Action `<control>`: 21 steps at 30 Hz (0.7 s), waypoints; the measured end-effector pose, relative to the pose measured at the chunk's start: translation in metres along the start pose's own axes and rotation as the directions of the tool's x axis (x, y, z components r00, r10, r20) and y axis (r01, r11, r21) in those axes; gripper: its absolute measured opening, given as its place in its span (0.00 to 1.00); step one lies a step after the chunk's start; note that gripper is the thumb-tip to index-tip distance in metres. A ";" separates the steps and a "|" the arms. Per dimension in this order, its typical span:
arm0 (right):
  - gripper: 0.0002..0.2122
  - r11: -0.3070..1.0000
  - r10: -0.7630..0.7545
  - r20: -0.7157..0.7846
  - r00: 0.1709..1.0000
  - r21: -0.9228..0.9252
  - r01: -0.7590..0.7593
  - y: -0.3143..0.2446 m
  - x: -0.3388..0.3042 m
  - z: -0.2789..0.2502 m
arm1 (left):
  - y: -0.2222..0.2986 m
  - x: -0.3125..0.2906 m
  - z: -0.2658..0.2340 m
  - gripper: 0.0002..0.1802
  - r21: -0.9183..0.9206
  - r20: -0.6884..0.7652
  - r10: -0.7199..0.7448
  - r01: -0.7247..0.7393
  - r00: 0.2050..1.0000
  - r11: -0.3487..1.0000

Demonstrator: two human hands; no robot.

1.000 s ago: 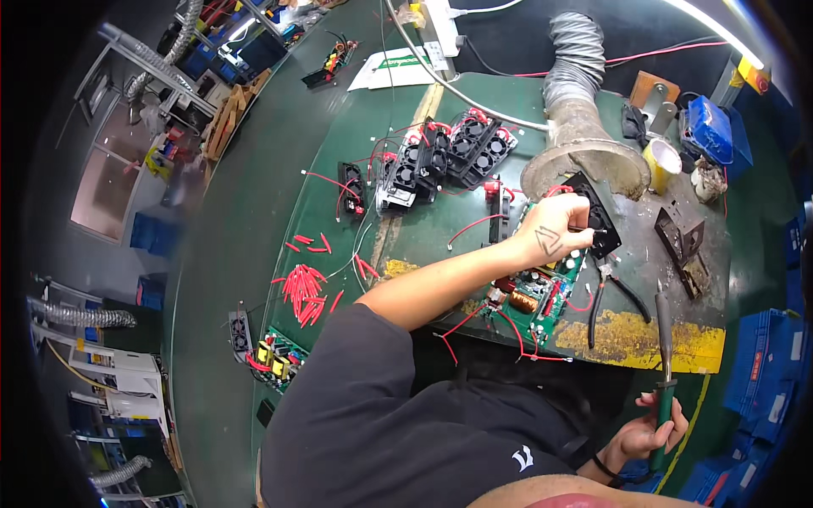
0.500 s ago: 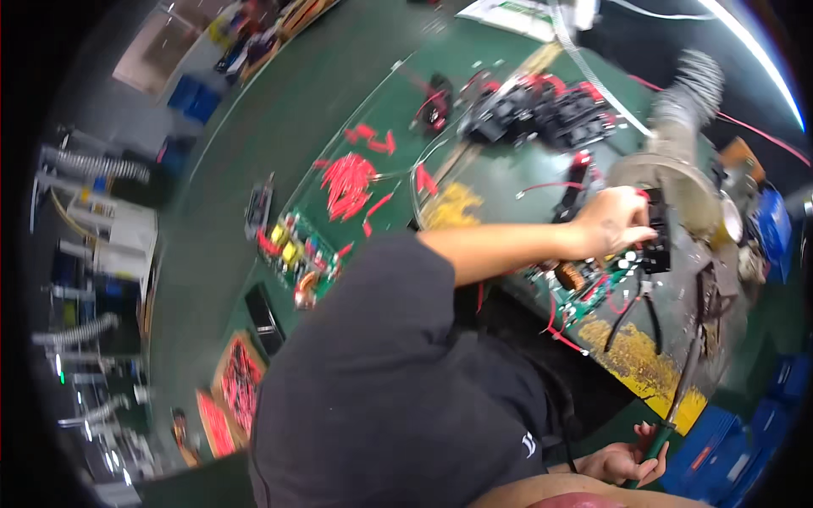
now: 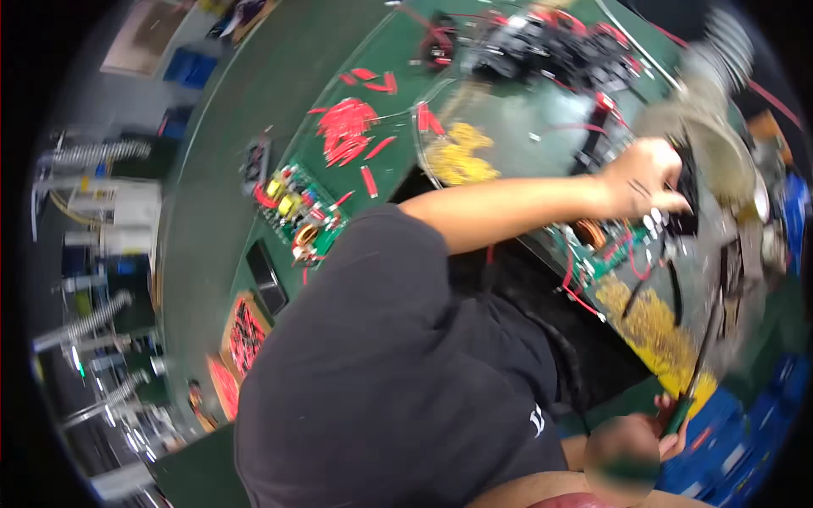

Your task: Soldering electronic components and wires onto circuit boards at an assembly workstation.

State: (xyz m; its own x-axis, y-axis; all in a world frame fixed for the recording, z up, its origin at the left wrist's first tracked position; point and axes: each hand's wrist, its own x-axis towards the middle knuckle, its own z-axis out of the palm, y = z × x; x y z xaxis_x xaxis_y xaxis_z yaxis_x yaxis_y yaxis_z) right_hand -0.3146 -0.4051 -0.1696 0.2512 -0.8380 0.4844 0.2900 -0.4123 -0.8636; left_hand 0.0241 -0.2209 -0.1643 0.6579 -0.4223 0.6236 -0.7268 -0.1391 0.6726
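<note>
My left hand [image 3: 648,182] reaches across to the right side of the bench, its thumb and fingers closed around the edge of a black part [image 3: 684,212]; motion blurs its outline. Beside and below that hand lies a green circuit board [image 3: 610,264] with a copper coil [image 3: 589,234] and loose red wires. Black-handled pliers [image 3: 676,292] rest close to the board. At the lower right, my right hand [image 3: 671,442], partly covered by a blurred patch, grips the green handle of a soldering iron [image 3: 680,413]. Its long shaft points up over the yellow-marked bench corner.
A duct funnel [image 3: 716,144] stands beyond my left hand. Several black parts [image 3: 550,55] lie heaped at the back. Leftward are red sleeves [image 3: 347,127], another circuit board [image 3: 296,212], a black phone-like slab [image 3: 267,275] and a box of red wires [image 3: 246,334]. Blue bins [image 3: 737,461] sit lower right.
The whole view has shifted, so the bench items at right appear higher and farther right. My left hand stays at the black part, and my right hand keeps hold of the soldering iron.
</note>
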 end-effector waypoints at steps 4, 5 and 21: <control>0.22 0.996 0.061 -0.027 0.998 0.069 -0.059 -0.001 -0.011 -0.004 | -0.001 0.007 -0.002 0.24 0.094 0.080 0.103 -0.111 0.991 0.989; 0.21 0.990 0.063 0.000 0.998 0.126 -0.062 -0.001 -0.014 -0.003 | 0.000 0.009 -0.004 0.23 0.119 0.107 0.121 -0.133 0.987 0.984; 0.19 0.984 0.107 0.107 0.988 0.131 -0.121 -0.003 -0.023 0.008 | 0.026 0.045 0.003 0.17 0.078 0.639 0.115 -0.213 0.761 0.974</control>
State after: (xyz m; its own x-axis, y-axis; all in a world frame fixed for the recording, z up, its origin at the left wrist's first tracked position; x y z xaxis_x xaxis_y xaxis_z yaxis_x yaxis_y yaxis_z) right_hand -0.3140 -0.3821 -0.1771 0.3785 -0.8340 0.4014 0.3756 -0.2580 -0.8901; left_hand 0.0339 -0.2467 -0.1197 0.2907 -0.9095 0.2972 -0.8631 -0.1152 0.4917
